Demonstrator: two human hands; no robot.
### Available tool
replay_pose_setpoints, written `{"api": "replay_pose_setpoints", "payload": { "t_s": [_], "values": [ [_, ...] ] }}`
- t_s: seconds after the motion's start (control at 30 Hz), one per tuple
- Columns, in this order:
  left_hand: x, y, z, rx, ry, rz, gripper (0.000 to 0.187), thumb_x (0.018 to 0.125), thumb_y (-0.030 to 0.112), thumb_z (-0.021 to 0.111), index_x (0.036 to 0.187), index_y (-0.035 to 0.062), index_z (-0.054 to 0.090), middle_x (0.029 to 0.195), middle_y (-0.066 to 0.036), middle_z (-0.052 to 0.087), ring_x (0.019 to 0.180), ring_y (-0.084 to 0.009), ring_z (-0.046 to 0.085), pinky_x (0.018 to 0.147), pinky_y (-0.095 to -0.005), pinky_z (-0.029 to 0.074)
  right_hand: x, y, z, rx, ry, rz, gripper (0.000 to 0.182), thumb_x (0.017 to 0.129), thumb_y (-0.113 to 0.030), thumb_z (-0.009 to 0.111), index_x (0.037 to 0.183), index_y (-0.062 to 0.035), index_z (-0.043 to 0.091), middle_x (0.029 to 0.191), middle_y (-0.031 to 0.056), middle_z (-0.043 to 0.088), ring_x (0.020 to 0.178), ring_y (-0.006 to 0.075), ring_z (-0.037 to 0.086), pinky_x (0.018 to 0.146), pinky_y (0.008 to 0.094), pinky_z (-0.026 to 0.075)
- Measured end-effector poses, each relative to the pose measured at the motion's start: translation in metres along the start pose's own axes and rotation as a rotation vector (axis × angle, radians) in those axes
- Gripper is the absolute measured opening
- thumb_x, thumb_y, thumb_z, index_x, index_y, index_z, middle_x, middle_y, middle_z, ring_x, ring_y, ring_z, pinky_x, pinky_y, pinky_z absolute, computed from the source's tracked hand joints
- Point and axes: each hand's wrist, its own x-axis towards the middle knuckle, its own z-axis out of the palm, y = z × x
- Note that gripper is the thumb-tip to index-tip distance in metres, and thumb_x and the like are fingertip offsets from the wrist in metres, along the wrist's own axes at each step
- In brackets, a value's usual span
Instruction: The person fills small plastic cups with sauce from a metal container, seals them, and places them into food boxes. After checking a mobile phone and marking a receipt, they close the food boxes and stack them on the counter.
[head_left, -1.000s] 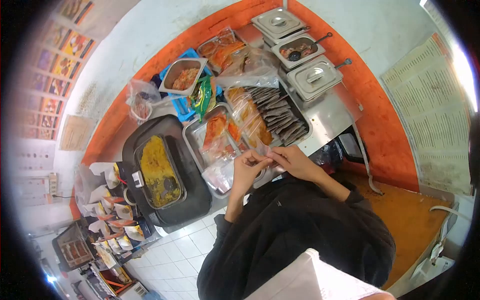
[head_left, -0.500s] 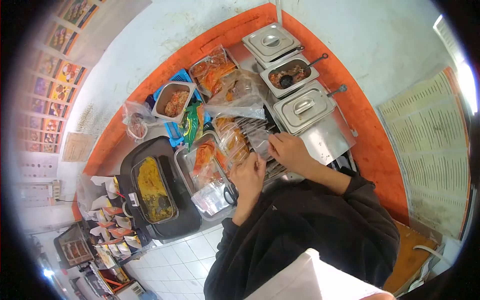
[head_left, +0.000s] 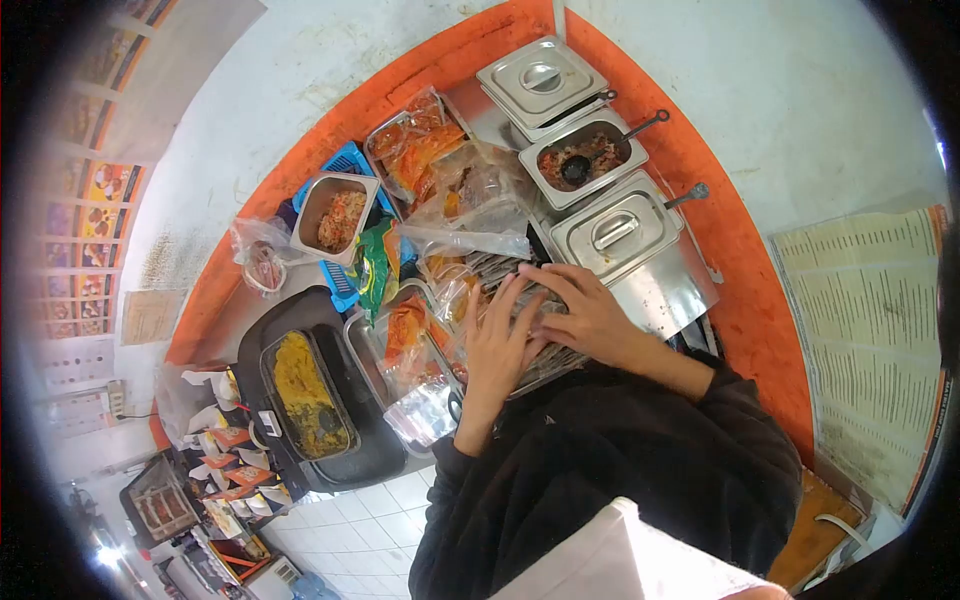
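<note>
Since half a second ago your left hand [head_left: 497, 345] unfurls from a curl and your right hand [head_left: 590, 315] moves in until the two nearly meet; the clear film then at your right hand no longer shows plainly. Your fingers are spread on both hands, tips bent down; whether they pinch anything you cannot tell. Below them lie the dark strips [head_left: 492, 268], partly covered, showing at eleven o'clock; beyond, a loose plastic bag [head_left: 465, 242]. On the bench [head_left: 650, 298], a lidded steel pan [head_left: 618, 240] sits at one o'clock; a green packet [head_left: 376, 265] at ten; a tub of yellow food [head_left: 303, 385] past eight.
</note>
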Motion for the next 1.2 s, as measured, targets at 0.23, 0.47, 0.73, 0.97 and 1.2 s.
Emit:
{"api": "replay_pose_setpoints", "payload": {
  "t_s": [0.23, 0.47, 0.73, 0.97, 1.2],
  "values": [
    [-0.044, -0.036, 0.011, -0.811, 0.128, -0.487, 0.063, 0.071, 0.016, 0.077, 0.127, 0.0046, 0.050, 0.129, -0.013, 0.050, 0.121, -0.0285, 0.047, 0.103, -0.0373, 0.035, 0.007, 0.092, -0.046, -0.122, -0.213, 0.214, 0.022, 0.074, -0.008, 0.064, 0.096, -0.0087, 0.059, 0.099, 0.0060, 0.058, 0.091, 0.0277, 0.056, 0.074, 0.0386, 0.047],
    [-0.075, -0.038, -0.015, -1.314, 0.287, -0.730, 0.093, 0.075, 0.039, 0.075, 0.144, -0.0002, 0.027, 0.131, -0.017, 0.048, 0.124, -0.0240, 0.044, 0.104, -0.0354, 0.032, 0.028, 0.116, -0.050, -0.037, -0.360, 0.223, 0.031, 0.068, 0.003, 0.058, 0.096, -0.0078, 0.053, 0.093, 0.0088, 0.054, 0.093, 0.0301, 0.057, 0.072, 0.0398, 0.048],
    [-0.076, -0.057, -0.013, -1.322, 0.462, -0.684, 0.092, 0.073, 0.044, 0.075, 0.140, -0.0013, 0.030, 0.137, -0.023, 0.041, 0.129, -0.0303, 0.040, 0.109, -0.0418, 0.027, 0.096, 0.191, -0.032, -0.133, -0.433, 0.140, 0.019, 0.069, 0.003, 0.060, 0.087, -0.0051, 0.058, 0.091, 0.0104, 0.058, 0.086, 0.0299, 0.059, 0.072, 0.0388, 0.047],
    [-0.068, -0.056, -0.012, -1.230, 0.470, -0.793, 0.090, 0.073, 0.050, 0.073, 0.137, -0.0012, 0.035, 0.131, -0.020, 0.047, 0.126, -0.0310, 0.043, 0.108, -0.0415, 0.029, 0.185, 0.258, -0.015, -0.244, -0.247, 0.091, 0.009, 0.076, -0.006, 0.060, 0.085, -0.0056, 0.061, 0.087, 0.0124, 0.063, 0.088, 0.0325, 0.060, 0.073, 0.0409, 0.047],
    [-0.067, -0.047, -0.014, -1.274, 0.464, -0.773, 0.090, 0.073, 0.053, 0.070, 0.136, -0.0014, 0.036, 0.127, -0.019, 0.049, 0.123, -0.0296, 0.045, 0.106, -0.0429, 0.031, 0.237, 0.288, 0.012, -0.369, -0.541, 0.098, 0.022, 0.072, 0.004, 0.057, 0.093, -0.0037, 0.054, 0.090, 0.0128, 0.061, 0.086, 0.0339, 0.061, 0.070, 0.0418, 0.047]
  ]
}}
